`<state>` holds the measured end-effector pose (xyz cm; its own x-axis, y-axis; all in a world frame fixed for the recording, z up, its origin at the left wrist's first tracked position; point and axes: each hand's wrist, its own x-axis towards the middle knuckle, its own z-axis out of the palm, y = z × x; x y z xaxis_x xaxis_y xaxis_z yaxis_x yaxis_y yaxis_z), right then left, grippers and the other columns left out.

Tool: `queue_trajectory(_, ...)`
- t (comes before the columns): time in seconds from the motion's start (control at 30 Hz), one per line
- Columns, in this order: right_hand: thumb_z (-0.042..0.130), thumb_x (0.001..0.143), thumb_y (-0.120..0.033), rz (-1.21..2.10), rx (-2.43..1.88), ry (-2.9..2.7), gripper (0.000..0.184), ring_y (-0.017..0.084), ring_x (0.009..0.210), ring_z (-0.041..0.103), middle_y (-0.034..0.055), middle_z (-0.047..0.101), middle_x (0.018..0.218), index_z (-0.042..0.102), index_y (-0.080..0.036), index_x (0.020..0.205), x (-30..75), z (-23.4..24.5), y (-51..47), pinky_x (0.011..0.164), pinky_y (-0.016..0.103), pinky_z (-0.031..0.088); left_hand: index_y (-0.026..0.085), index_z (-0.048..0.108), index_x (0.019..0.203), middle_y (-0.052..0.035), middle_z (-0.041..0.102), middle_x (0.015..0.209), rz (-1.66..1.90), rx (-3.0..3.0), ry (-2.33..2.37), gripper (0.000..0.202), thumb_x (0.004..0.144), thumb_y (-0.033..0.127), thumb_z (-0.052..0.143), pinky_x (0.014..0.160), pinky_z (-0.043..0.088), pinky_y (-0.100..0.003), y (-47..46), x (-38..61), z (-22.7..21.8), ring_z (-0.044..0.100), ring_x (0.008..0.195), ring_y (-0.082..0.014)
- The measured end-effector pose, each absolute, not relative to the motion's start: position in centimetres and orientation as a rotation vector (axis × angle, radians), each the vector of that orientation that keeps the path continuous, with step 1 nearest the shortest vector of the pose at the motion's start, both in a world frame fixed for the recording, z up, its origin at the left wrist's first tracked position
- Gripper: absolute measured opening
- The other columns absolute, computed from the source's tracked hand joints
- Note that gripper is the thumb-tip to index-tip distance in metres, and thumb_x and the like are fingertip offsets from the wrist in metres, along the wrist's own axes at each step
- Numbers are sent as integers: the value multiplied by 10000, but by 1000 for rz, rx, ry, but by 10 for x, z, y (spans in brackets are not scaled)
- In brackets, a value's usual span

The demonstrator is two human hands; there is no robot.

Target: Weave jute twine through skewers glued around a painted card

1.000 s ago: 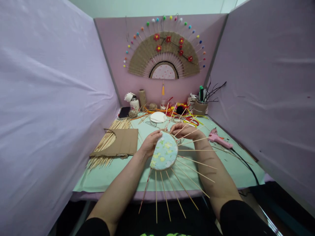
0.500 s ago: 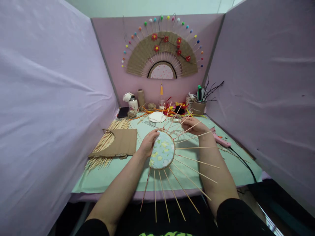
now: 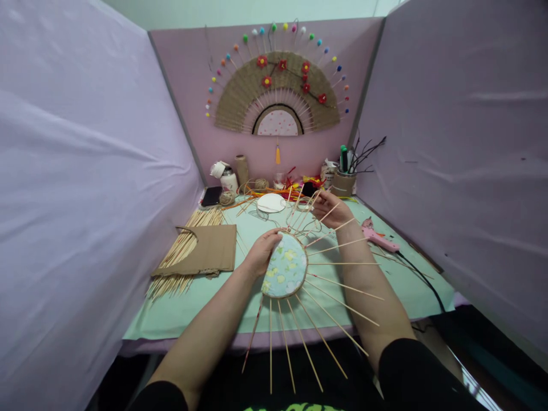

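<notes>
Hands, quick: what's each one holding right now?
Left hand: closed on the rim of the fabric disc.
Right hand: fingers pinched on the sticks fanning from its far edge.

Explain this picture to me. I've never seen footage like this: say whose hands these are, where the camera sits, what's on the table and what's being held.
There is no machine here. These are a person's two bare hands, filmed by one camera worn on the head, looking forward and down. The left hand grips the edge of a flowered fabric disc, which has thin sticks fanning out from its rim. The right hand pinches some of the far sticks in its fingers. On the green table a cardboard piece lies over a pile of loose sticks. There is also a pink glue gun and a white round. A cup of pens stands at the back, and a finished fan hangs on the back wall.
</notes>
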<state>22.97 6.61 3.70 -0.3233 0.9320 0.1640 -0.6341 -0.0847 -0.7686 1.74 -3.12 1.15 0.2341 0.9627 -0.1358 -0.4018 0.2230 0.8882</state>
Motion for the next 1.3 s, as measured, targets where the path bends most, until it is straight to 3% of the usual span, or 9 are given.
queue_trajectory(0.13, 688, 733, -307, 1493, -442, -1056, 282, 28, 393, 204, -69, 364, 538, 466, -178, 618, 228, 40, 64, 337, 172, 196, 128, 640, 950, -10, 661, 705, 1108, 828, 823, 375, 598, 241, 707, 545, 425, -216, -32, 18, 11, 562, 559, -101)
queue_trajectory(0.3, 745, 669, -346, 1373, -480, -1110, 366, 31, 405, 236, -70, 352, 526, 425, -184, 594, 225, 45, 61, 356, 180, 179, 134, 640, 939, -9, 662, 697, 1104, 803, 819, 359, 602, 240, 708, 543, 435, -222, -32, 18, 9, 566, 551, -104)
queue_trajectory(0.63, 776, 589, -290, 1080, -567, -1058, 234, 52, 447, 323, -68, 401, 483, 570, -187, 625, 229, 41, 64, 419, 202, 249, 137, 632, 916, -1, 648, 664, 1100, 823, 837, 344, 603, 256, 712, 531, 429, -223, -31, 19, 6, 562, 535, -104)
queue_trajectory(1.0, 754, 640, -337, 1333, -655, -1216, 273, 43, 418, 242, -88, 293, 469, 530, -180, 632, 236, 33, 55, 390, 190, 192, 141, 622, 878, 21, 632, 668, 1341, 819, 728, 298, 615, 263, 694, 567, 428, -208, -22, -2, 19, 555, 558, -89)
queue_trajectory(1.13, 743, 655, -327, 1431, -826, -1555, 220, 41, 427, 280, -73, 390, 484, 614, -157, 708, 229, 28, 51, 398, 192, 196, 154, 618, 907, 28, 641, 690, 1574, 770, 709, 307, 630, 270, 679, 643, 446, -223, -14, -16, 22, 587, 637, -106)
queue_trajectory(1.3, 677, 728, -348, 1598, -825, -2181, 221, 78, 544, 451, -2, 550, 619, 663, -128, 732, 210, 31, 37, 478, 203, 338, 169, 616, 1026, 14, 662, 755, 1662, 768, 732, 403, 644, 293, 651, 698, 451, -236, -16, -19, 27, 610, 724, -128)
